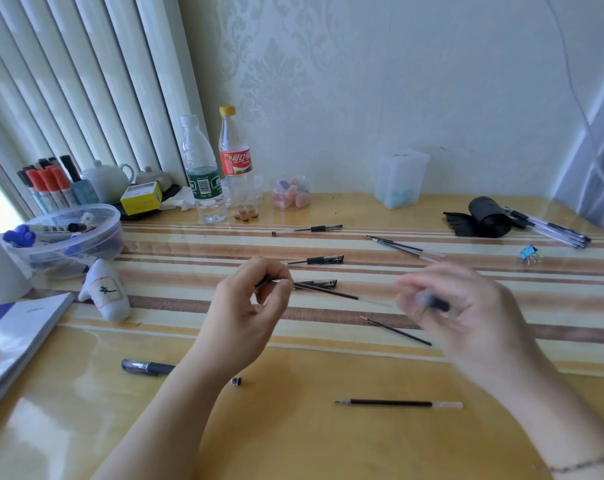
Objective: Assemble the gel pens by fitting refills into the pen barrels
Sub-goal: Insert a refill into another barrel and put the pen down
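My left hand (255,306) hovers over the striped table mat, its fingertips pinched on one end of a thin black refill (328,292) that slants right toward my right hand. My right hand (463,306) is motion-blurred and closed around a dark pen barrel piece (435,303). Loose refills lie on the table: one near the front (397,403), one under my right hand (395,330), a few further back (400,245). Two pens (307,229) (314,260) and a black cap (319,283) lie beyond my hands. A capped dark pen (148,367) is partly hidden by my left forearm.
Two plastic bottles (203,174) stand at the back. A clear tub of markers (68,233) and a booklet (13,337) sit at the left. A black roll (489,216), a bundle of pens (549,226) and a blue clip (529,252) lie at the right.
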### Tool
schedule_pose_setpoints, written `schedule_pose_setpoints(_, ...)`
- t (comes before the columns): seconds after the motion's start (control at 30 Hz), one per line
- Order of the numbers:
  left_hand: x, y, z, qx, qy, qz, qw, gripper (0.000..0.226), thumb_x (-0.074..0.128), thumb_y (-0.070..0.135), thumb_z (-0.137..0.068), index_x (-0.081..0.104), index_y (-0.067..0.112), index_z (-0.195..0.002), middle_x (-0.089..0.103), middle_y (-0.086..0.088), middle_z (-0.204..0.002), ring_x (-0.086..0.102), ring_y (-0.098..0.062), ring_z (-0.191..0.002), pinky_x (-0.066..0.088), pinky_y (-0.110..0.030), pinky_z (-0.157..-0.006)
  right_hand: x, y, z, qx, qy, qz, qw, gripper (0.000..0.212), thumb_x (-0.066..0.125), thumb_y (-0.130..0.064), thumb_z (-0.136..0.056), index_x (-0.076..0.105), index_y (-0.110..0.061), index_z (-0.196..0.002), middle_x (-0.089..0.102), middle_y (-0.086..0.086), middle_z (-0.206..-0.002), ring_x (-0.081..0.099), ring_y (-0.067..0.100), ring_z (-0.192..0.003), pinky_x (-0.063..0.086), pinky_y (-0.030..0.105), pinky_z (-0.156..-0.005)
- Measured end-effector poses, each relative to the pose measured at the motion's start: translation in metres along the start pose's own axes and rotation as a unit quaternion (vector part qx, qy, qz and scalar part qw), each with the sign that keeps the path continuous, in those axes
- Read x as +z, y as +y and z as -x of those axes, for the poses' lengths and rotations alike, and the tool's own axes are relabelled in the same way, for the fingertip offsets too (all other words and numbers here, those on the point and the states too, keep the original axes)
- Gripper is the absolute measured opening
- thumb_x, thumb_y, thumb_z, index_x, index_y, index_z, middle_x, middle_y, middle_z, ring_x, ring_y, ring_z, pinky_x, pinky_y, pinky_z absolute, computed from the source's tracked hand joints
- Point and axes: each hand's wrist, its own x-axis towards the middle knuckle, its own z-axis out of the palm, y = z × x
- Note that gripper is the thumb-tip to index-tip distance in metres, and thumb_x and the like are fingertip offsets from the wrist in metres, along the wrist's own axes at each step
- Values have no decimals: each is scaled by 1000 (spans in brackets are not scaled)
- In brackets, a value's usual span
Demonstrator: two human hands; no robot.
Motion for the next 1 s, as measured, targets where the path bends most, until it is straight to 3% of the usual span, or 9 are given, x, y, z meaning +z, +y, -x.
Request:
schedule_pose_setpoints(0.07,3,1,1,2,-7,-6,1000,14,54,12,-89,57,21,-79,52,0,-70,46,-11,-66,37,-13,-62,10,-3,4,-14,-39,20,999,32,63,-53,-75,77,-31,-93,67,-26,-91,64,-1,-69,50,14,-57)
schedule_pose_setpoints(0.17,4,2,1,5,-9,-9,1000,13,54,12,-88,57,20,-79,52,1,-68,45,-11,-66,36,-13,-62,18,0,6,-20,-55,56,997,11,72,-40,-78,77,-34,-85,68,-25,-84,66,4,-71,56,30,-58)
schedule_pose_setpoints(0.23,4,2,1,10,-11,-11,1000,13,55,11,-88,58,19,-78,51,1,-67,45,-13,-66,36,-13,-61,21,1,6,-20,-63,65,996,4,76,-30,-77,77,-33,-81,68,-23,-80,66,6,-70,56,32,-58)
schedule_pose_setpoints(0.37,0,-1,0,21,-23,-10,999,11,57,14,-89,59,19,-80,52,2,-71,47,-14,-67,39,-17,-62,21,4,7,-7,-86,138,987,11,75,-23,-79,73,-34,-80,67,-24,-80,64,9,-66,54,35,-55)
schedule_pose_setpoints(0.47,-6,-6,-3,5,39,-1,999,10,55,20,-91,59,17,-82,51,6,-68,46,-12,-65,39,-20,-60,13,8,5,26,-121,196,973,5,68,-37,-84,72,-36,-82,65,-24,-80,61,5,-70,52,32,-59)
schedule_pose_setpoints(0.57,-8,-8,-4,-9,85,3,996,10,55,21,-91,59,15,-83,50,2,-67,45,-13,-64,40,-25,-61,11,11,6,51,-176,269,946,23,59,-51,-86,71,-32,-83,62,-22,-81,57,4,-72,50,27,-61)
schedule_pose_setpoints(0.67,-5,-6,-3,-9,64,-7,998,10,56,22,-90,61,15,-84,50,4,-66,46,-15,-63,41,-31,-60,13,11,6,66,-200,289,934,27,58,-56,-85,70,-31,-83,60,-19,-82,55,2,-72,49,25,-61)
schedule_pose_setpoints(0.87,-1,-5,1,-24,5,-2,1000,4,61,25,-87,63,24,-84,52,-4,-66,45,-13,-58,37,-20,-55,0,13,1,132,-154,259,944,23,65,-52,-81,69,-31,-72,64,-15,-80,58,4,-66,51,29,-57)
schedule_pose_setpoints(1.0,0,-6,2,-22,-36,-27,999,7,70,19,-86,66,24,-88,50,10,-67,45,-10,-60,35,-15,-56,0,21,0,171,-164,284,929,31,70,-50,-79,60,-33,-55,63,-17,-79,55,5,-60,43,28,-49)
